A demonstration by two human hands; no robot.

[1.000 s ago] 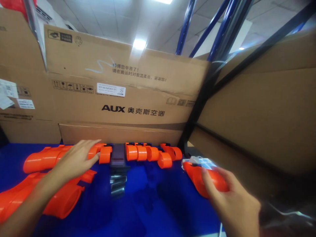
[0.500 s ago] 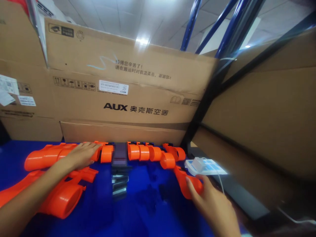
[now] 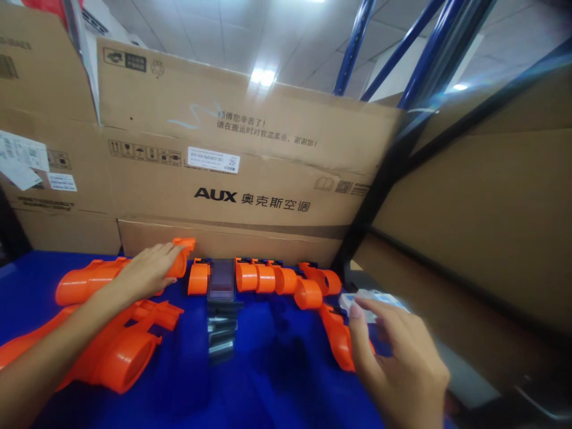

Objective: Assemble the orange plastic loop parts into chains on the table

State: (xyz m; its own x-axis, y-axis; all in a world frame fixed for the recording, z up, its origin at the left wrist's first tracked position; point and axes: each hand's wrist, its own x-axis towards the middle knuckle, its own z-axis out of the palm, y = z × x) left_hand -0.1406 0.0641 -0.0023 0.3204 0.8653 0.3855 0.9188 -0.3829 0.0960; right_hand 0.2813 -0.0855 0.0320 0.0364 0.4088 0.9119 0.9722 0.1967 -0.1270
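Resting on a long orange tube [image 3: 96, 279], the left hand [image 3: 145, 273] lies palm down with its fingers curled loosely over the tube's right end [image 3: 181, 259], which sits lifted a little against the cardboard box [image 3: 232, 173] behind; the fingers cover the part rather than clamp it, and whether the thumb closes underneath cannot be told. The tube lies lengthwise on the blue table [image 3: 268, 369], close to the foot of the box. The right hand [image 3: 400, 363] hovers at the table's right edge with fingers spread and bent, holding nothing; its thumb [image 3: 357, 333] is just beside, possibly touching, a short orange piece [image 3: 336, 333] that lies flat on the blue surface. Beyond the fingertips sits a small white device [image 3: 373, 296], partly hidden by the hand. Between the 2 hands a row of short orange rings [image 3: 268, 279] stands along the box foot, interrupted by a dark block [image 3: 221, 280] whose face is blurred, with dark grey metal parts [image 3: 221, 330] stacked in front of it. A larger orange housing [image 3: 125, 351] lies near the left forearm, touching the table. Blue rack posts [image 3: 357, 42] rise behind the box.
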